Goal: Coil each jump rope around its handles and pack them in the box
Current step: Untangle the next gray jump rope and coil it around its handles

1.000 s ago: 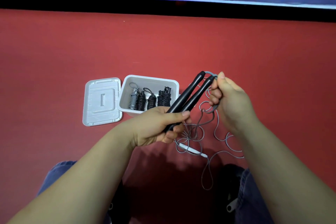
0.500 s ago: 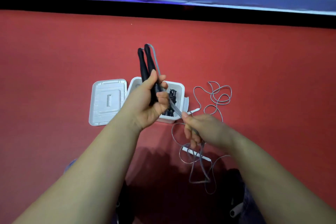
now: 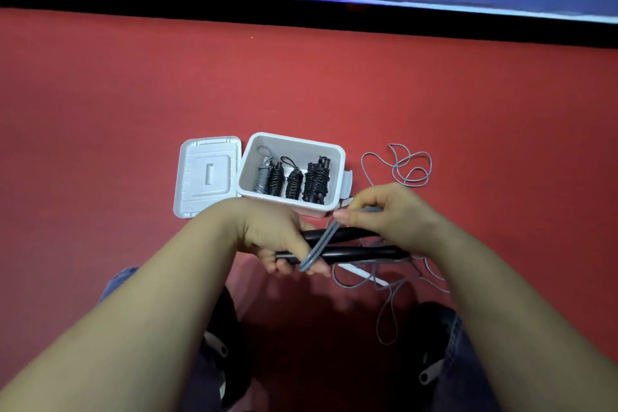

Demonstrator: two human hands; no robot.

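Midway through a wrap, two black handles (image 3: 354, 244) were held side by side, level above the red floor (image 3: 133, 110), gripped at one end by the left hand (image 3: 277, 237). A loop of thin grey rope (image 3: 321, 241) was drawn across them, pinched by the right hand (image 3: 384, 214). Light and limp, the cord was judged likely to slip unless kept taut; the rigid handles offered the firm hold. Four coiled ropes (image 3: 291, 179) were already packed in the white box (image 3: 337, 157), its lid (image 3: 207, 174) alongside.
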